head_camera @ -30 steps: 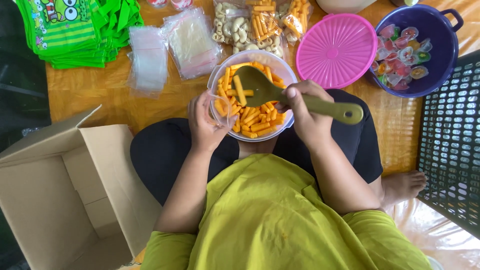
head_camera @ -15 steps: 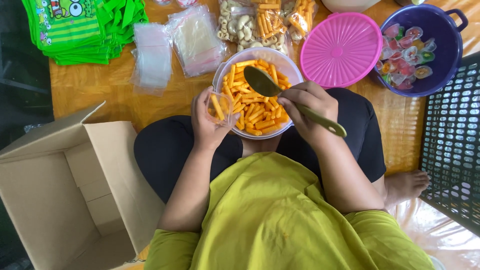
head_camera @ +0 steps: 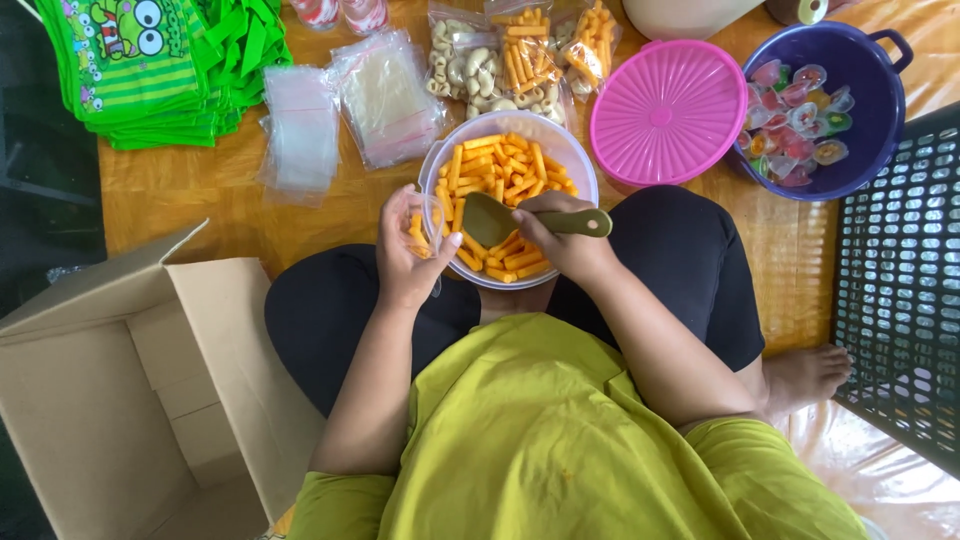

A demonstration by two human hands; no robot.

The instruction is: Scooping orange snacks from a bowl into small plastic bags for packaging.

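Note:
A clear round bowl (head_camera: 580, 165) full of orange stick snacks (head_camera: 505, 175) rests in my lap. My left hand (head_camera: 408, 255) holds a small clear plastic bag (head_camera: 425, 228) with a few orange sticks in it, at the bowl's left rim. My right hand (head_camera: 560, 240) grips an olive-green scoop (head_camera: 500, 218) by its handle; the scoop's blade lies over the snacks and points toward the bag.
An open cardboard box (head_camera: 110, 400) stands at my left. On the wooden floor lie a stack of green bags (head_camera: 150, 65), piles of clear bags (head_camera: 300, 135), filled snack packs (head_camera: 520, 50), a pink lid (head_camera: 668, 112), a purple bowl of jelly cups (head_camera: 880, 90) and a dark crate (head_camera: 900, 290).
My right hand has turned the scoop so its blade now points left at the bag. My left hand has kept the bag at the bowl's rim.

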